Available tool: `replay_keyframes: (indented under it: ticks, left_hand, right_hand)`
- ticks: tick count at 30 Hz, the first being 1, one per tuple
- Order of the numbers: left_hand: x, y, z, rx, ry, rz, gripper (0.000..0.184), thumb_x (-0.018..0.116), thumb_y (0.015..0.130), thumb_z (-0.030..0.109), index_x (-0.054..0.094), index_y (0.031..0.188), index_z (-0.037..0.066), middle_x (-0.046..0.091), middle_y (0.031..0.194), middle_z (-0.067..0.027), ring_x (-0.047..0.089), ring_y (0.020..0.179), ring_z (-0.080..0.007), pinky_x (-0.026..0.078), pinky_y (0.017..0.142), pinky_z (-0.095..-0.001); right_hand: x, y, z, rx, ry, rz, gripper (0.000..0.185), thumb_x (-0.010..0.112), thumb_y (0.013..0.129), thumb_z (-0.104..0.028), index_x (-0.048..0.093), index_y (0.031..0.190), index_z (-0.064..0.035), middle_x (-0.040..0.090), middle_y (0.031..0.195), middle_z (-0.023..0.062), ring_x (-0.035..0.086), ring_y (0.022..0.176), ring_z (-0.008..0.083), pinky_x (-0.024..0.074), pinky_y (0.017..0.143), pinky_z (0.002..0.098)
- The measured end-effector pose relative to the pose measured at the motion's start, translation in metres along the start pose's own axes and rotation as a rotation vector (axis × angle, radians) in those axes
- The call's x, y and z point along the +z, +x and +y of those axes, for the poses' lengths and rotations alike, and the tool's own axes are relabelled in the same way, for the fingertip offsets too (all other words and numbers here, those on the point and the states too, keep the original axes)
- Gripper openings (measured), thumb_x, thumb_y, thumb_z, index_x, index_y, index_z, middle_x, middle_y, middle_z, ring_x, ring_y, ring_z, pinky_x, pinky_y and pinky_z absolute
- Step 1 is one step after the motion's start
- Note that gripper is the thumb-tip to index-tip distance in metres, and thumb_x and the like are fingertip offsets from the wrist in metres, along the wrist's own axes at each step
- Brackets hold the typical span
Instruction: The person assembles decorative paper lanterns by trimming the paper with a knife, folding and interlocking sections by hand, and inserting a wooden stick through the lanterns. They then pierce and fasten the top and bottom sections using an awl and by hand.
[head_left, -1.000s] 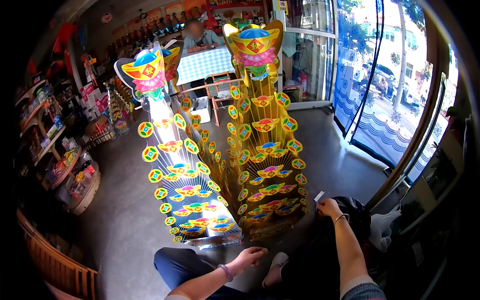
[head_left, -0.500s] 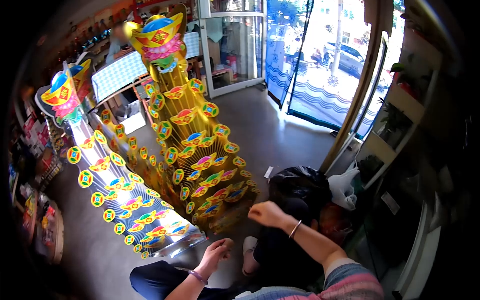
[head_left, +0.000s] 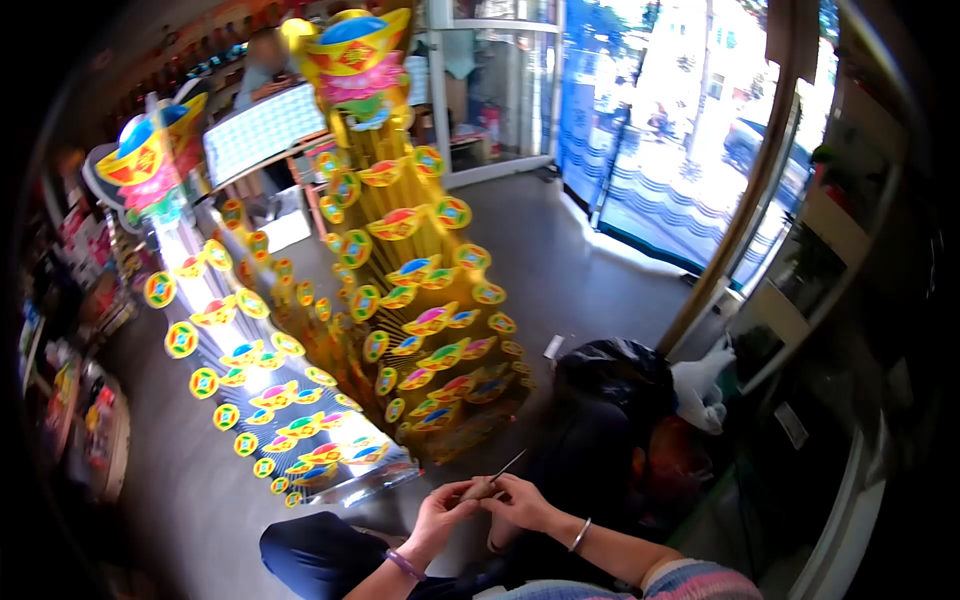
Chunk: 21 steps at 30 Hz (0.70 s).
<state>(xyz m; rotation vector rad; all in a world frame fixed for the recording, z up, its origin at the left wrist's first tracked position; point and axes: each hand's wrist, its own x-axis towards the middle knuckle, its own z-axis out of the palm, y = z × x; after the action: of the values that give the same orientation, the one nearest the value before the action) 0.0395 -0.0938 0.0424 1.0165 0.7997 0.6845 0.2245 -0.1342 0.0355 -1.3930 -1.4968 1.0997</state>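
My left hand (head_left: 438,520) is closed, its fingertips pinching a small brownish lump (head_left: 482,489) above my lap. My right hand (head_left: 524,503) meets it there, thumb and fingers pressed together against the lump's right side. A thin, dark, needle-like rod (head_left: 511,463) points up and to the right from between the fingertips; whether it is fixed in the lump or only held by my right fingers is hidden. A purple bangle (head_left: 405,564) circles my left wrist, a silver one (head_left: 580,534) my right.
Tall gold column (head_left: 445,290) and silver column (head_left: 225,320) decorations with ingot and coin shapes stand ahead. A black plastic bag (head_left: 615,368) and a white bag (head_left: 704,385) lie to the right. Behind are a checked table (head_left: 262,135), with a person beside it, and a curtained doorway (head_left: 660,200).
My right hand has come down and left from its raised position to meet my left hand. The lump and rod now show between them. The view has shifted slightly.
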Motion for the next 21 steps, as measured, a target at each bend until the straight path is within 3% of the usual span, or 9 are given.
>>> replay_keyframes:
  ticks: [4, 5, 10, 16, 21]
  left_hand:
    - [-0.004, 0.003, -0.005, 0.0, -0.012, 0.02, 0.034, 0.065, 0.085, 0.01, 0.054, 0.116, 0.001, 0.062, 0.1, -0.006, 0.057, 0.088, -0.0118, 0.047, 0.079, -0.0248]
    - [-0.004, 0.003, -0.005, 0.031, -0.034, 0.017, 0.036, 0.066, 0.085, 0.015, 0.054, 0.116, 0.001, 0.061, 0.098, -0.0039, 0.056, 0.084, -0.0082, 0.046, 0.075, -0.022]
    - [-0.008, 0.004, -0.006, 0.025, -0.028, 0.054, 0.035, 0.064, 0.086, 0.009, 0.055, 0.118, -0.001, 0.062, 0.105, -0.0064, 0.058, 0.093, -0.011, 0.047, 0.083, -0.0238]
    - [-0.01, 0.009, -0.02, 0.029, -0.05, 0.095, 0.037, 0.064, 0.085, 0.006, 0.053, 0.119, -0.004, 0.062, 0.106, -0.0079, 0.058, 0.094, -0.0114, 0.046, 0.083, -0.0233]
    - [-0.012, 0.009, -0.022, -0.018, -0.041, 0.112, 0.038, 0.062, 0.084, 0.003, 0.053, 0.121, -0.004, 0.062, 0.105, -0.0077, 0.058, 0.094, -0.0107, 0.045, 0.083, -0.0217]
  right_hand:
    - [0.005, 0.01, 0.004, -0.061, 0.081, 0.036, 0.026, 0.067, 0.082, -0.013, 0.06, 0.103, 0.001, 0.059, 0.107, 0.0061, 0.059, 0.085, 0.0114, 0.0502, 0.072, 0.0241]
    - [0.007, 0.011, 0.008, -0.052, 0.127, 0.037, 0.025, 0.067, 0.082, -0.013, 0.06, 0.102, 0.0009, 0.059, 0.109, 0.0054, 0.059, 0.085, 0.0104, 0.0499, 0.072, 0.0236]
    - [0.014, 0.015, 0.008, -0.024, 0.379, -0.017, 0.037, 0.064, 0.085, -0.007, 0.054, 0.12, -0.0027, 0.059, 0.109, 0.0045, 0.06, 0.094, 0.0112, 0.0495, 0.081, 0.0241]
    - [0.023, 0.016, 0.032, -0.142, 0.262, 0.043, 0.027, 0.065, 0.083, -0.005, 0.059, 0.109, 0.0009, 0.058, 0.117, 0.0065, 0.06, 0.094, 0.0125, 0.0505, 0.081, 0.0253]
    - [0.028, 0.016, 0.031, -0.056, 0.263, 0.052, 0.023, 0.066, 0.082, -0.005, 0.061, 0.103, 0.0012, 0.058, 0.12, 0.0074, 0.06, 0.093, 0.0116, 0.0506, 0.078, 0.0245]
